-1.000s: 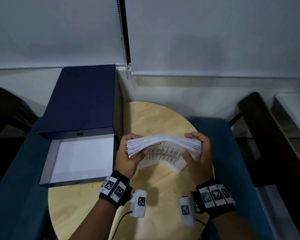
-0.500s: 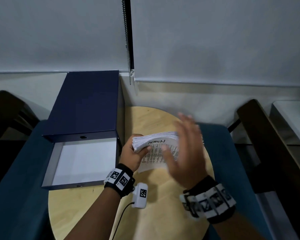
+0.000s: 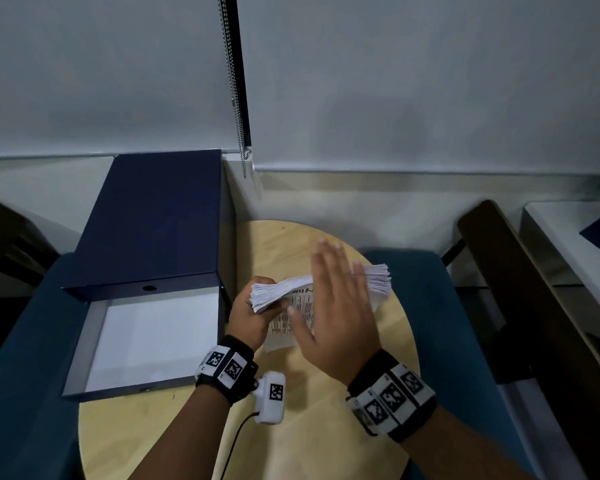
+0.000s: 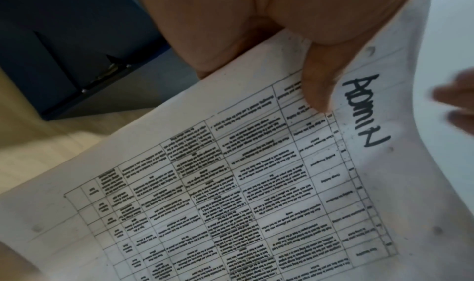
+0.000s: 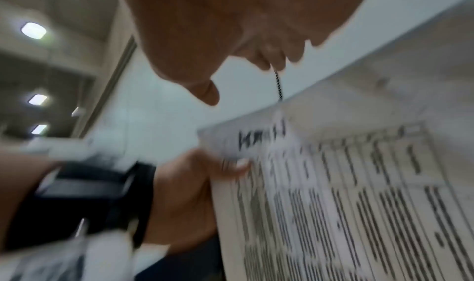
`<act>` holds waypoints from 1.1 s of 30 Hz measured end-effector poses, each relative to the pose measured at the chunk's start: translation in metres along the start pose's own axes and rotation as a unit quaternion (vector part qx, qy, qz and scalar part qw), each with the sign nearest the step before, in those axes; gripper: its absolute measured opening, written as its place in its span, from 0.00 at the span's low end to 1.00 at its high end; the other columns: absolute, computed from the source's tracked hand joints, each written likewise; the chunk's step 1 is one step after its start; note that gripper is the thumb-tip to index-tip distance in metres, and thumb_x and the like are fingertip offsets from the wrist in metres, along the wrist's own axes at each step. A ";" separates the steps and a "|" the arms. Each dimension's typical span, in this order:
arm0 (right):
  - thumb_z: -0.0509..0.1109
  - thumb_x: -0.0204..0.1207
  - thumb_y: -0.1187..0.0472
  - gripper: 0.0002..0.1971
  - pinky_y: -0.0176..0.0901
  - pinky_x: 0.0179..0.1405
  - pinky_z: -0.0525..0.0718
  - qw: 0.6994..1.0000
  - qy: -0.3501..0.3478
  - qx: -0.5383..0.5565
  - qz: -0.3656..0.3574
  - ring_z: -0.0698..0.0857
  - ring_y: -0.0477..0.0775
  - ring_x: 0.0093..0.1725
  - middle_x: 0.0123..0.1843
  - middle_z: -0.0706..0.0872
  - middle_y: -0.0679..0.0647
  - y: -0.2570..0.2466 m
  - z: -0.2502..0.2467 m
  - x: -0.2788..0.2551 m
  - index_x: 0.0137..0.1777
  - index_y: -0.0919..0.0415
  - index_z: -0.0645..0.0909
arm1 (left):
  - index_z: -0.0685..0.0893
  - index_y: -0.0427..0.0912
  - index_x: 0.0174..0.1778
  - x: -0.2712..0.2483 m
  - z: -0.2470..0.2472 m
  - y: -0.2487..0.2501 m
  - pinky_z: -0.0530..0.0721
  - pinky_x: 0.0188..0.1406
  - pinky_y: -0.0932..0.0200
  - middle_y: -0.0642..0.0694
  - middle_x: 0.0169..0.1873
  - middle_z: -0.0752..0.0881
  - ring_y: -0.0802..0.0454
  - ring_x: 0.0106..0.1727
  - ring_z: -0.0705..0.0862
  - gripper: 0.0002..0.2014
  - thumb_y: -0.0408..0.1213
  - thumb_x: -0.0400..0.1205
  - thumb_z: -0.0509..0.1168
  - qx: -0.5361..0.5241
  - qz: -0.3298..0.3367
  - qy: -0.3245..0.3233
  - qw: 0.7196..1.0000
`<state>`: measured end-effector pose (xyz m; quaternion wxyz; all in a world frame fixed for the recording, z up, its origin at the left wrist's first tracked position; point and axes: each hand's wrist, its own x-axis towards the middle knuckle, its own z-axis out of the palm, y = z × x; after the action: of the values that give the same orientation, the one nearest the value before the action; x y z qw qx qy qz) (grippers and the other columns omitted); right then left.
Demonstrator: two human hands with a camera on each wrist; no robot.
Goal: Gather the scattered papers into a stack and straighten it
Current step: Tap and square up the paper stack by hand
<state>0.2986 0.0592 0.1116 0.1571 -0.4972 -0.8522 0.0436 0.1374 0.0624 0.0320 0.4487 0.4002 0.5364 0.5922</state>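
Thick paper stack (image 3: 378, 280) upright on edge, printed table facing

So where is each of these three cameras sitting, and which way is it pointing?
Head: worn on the head, looking down at the round table, the open blue box, the paper stack; left hand, flat right hand and both forearms show.
Left wrist: looks along the palm at the printed sheet marked ADMIN; thumb in its grip.
Right wrist: blurred, looks past the open right hand at the sheet and the ceiling.
Shared: both wrist views show that sheet and the left hand.
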 end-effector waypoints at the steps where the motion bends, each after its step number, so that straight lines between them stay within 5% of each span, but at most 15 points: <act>1: 0.61 0.78 0.45 0.41 0.63 0.85 0.47 1.000 0.005 -0.012 0.013 0.51 0.59 0.87 0.88 0.53 0.59 0.005 -0.003 0.000 0.85 0.65 0.55 | 0.77 0.40 0.42 0.001 -0.002 -0.002 0.81 0.37 0.69 0.44 0.36 0.81 0.62 0.35 0.82 0.18 0.13 0.69 0.73 0.007 -0.004 -0.002 1.000; 6: 0.68 0.70 0.49 0.42 0.67 0.84 0.45 0.997 -0.018 -0.054 0.054 0.58 0.61 0.86 0.86 0.62 0.58 0.037 -0.007 -0.007 0.83 0.65 0.62 | 0.78 0.40 0.40 0.002 -0.002 -0.005 0.79 0.35 0.67 0.42 0.37 0.80 0.61 0.35 0.81 0.17 0.14 0.70 0.72 0.017 -0.013 -0.001 1.000; 9: 0.67 0.69 0.52 0.38 0.73 0.82 0.49 0.994 -0.023 -0.098 0.034 0.63 0.61 0.84 0.83 0.67 0.59 0.048 -0.013 -0.009 0.81 0.64 0.66 | 0.78 0.39 0.39 0.000 0.000 -0.001 0.79 0.34 0.69 0.44 0.34 0.81 0.63 0.33 0.81 0.17 0.12 0.72 0.70 0.014 -0.019 -0.002 1.000; 13: 0.68 0.68 0.49 0.40 0.68 0.83 0.42 0.997 -0.016 -0.079 -0.017 0.62 0.59 0.84 0.82 0.68 0.56 0.038 -0.030 0.007 0.81 0.59 0.64 | 0.80 0.38 0.41 -0.004 0.015 0.015 0.83 0.40 0.67 0.53 0.33 0.89 0.61 0.36 0.86 0.14 0.14 0.73 0.70 -0.012 -0.022 -0.035 0.999; 16: 0.68 0.69 0.53 0.27 0.63 0.81 0.57 0.993 -0.058 -0.079 -0.067 0.80 0.54 0.68 0.64 0.83 0.49 0.029 -0.036 0.019 0.70 0.51 0.74 | 0.85 0.37 0.46 -0.010 0.027 0.023 0.84 0.46 0.63 0.53 0.38 0.91 0.57 0.42 0.87 0.12 0.23 0.70 0.75 0.007 0.009 -0.072 0.997; 18: 0.65 0.72 0.56 0.14 0.55 0.59 0.76 0.992 -0.083 -0.065 -0.073 0.86 0.56 0.50 0.49 0.86 0.47 0.029 -0.041 0.017 0.58 0.49 0.76 | 0.87 0.38 0.48 -0.014 0.033 0.028 0.84 0.49 0.57 0.52 0.40 0.91 0.52 0.44 0.87 0.13 0.29 0.69 0.76 0.020 0.025 -0.096 0.995; 20: 0.63 0.74 0.58 0.09 0.50 0.36 0.80 0.994 -0.087 -0.022 -0.058 0.85 0.59 0.41 0.43 0.85 0.48 0.038 -0.046 0.007 0.53 0.49 0.76 | 0.86 0.46 0.48 -0.021 0.035 0.027 0.83 0.47 0.59 0.55 0.41 0.89 0.56 0.44 0.85 0.13 0.33 0.70 0.78 0.040 0.040 -0.095 0.994; 22: 0.64 0.75 0.58 0.06 0.50 0.30 0.80 0.997 -0.059 0.047 -0.031 0.83 0.59 0.37 0.39 0.85 0.49 0.055 -0.050 -0.008 0.51 0.51 0.77 | 0.81 0.58 0.51 -0.031 0.032 0.019 0.83 0.50 0.63 0.62 0.48 0.86 0.62 0.51 0.84 0.19 0.46 0.68 0.80 0.134 0.069 -0.048 0.988; 25: 0.66 0.75 0.51 0.07 0.48 0.32 0.77 0.985 0.013 0.158 0.069 0.81 0.50 0.34 0.34 0.84 0.46 0.090 -0.063 -0.030 0.46 0.53 0.77 | 0.71 0.53 0.72 -0.044 0.012 -0.013 0.80 0.68 0.48 0.58 0.70 0.75 0.53 0.72 0.75 0.47 0.68 0.60 0.77 0.290 0.048 0.057 0.954; 28: 0.72 0.76 0.56 0.04 0.50 0.40 0.83 0.959 0.025 0.229 0.162 0.84 0.46 0.39 0.39 0.87 0.49 0.122 -0.083 -0.050 0.47 0.55 0.82 | 0.58 0.50 0.81 -0.049 -0.001 -0.042 0.69 0.79 0.42 0.44 0.79 0.68 0.47 0.77 0.70 0.63 0.70 0.53 0.79 0.197 -0.070 0.109 0.972; 30: 0.74 0.75 0.63 0.04 0.57 0.47 0.86 0.938 0.028 0.287 0.195 0.88 0.53 0.44 0.43 0.90 0.52 0.138 -0.090 -0.058 0.48 0.55 0.84 | 0.57 0.50 0.82 -0.048 0.002 -0.046 0.69 0.79 0.41 0.43 0.78 0.70 0.48 0.76 0.73 0.63 0.63 0.54 0.83 0.057 -0.128 0.123 0.983; 33: 0.73 0.76 0.70 0.11 0.60 0.51 0.88 0.893 0.057 0.390 0.218 0.91 0.57 0.48 0.47 0.92 0.53 0.156 -0.085 -0.069 0.50 0.51 0.86 | 0.76 0.44 0.73 -0.037 0.008 -0.035 0.78 0.71 0.38 0.43 0.65 0.86 0.47 0.65 0.85 0.37 0.50 0.68 0.79 -0.057 -0.135 0.016 0.989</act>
<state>0.4870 0.0715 0.1410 0.3732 -0.5708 -0.6264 0.3775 0.1590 0.0297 -0.0018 0.5375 0.2883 0.5581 0.5625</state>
